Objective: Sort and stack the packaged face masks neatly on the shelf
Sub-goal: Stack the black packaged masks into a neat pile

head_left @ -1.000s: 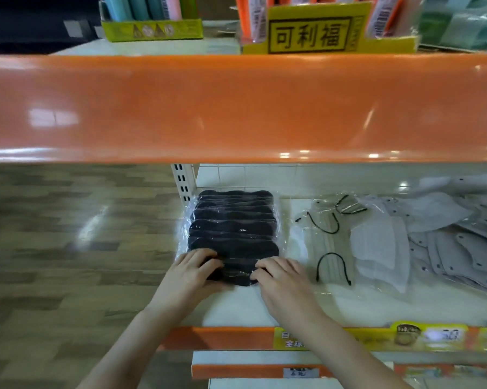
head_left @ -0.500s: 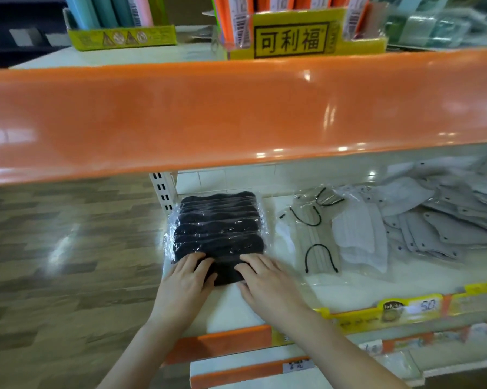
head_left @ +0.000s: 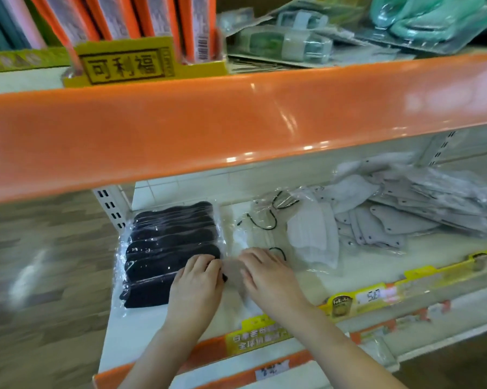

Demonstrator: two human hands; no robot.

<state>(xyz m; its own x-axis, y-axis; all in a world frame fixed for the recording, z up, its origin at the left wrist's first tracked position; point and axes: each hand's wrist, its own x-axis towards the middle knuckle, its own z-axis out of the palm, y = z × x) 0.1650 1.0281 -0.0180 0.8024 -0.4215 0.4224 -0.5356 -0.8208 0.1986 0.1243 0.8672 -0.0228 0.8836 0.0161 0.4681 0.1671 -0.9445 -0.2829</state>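
Here the left hand [head_left: 196, 287] rests flat-fingered on the clear-wrapped stack of black masks [head_left: 167, 249]. The right hand [head_left: 267, 276], fingers slightly bent, presses the clear packet of grey black-looped masks [head_left: 267, 234]; grip unclear. Motion blur smears the heap of grey packaged masks [head_left: 410, 211].

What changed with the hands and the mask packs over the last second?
Both hands slid rightward: the right hand left the black mask stack and now rests on the clear-wrapped grey mask pack; the left hand now touches only the stack's right edge. The stack and the loose grey pile look unmoved.
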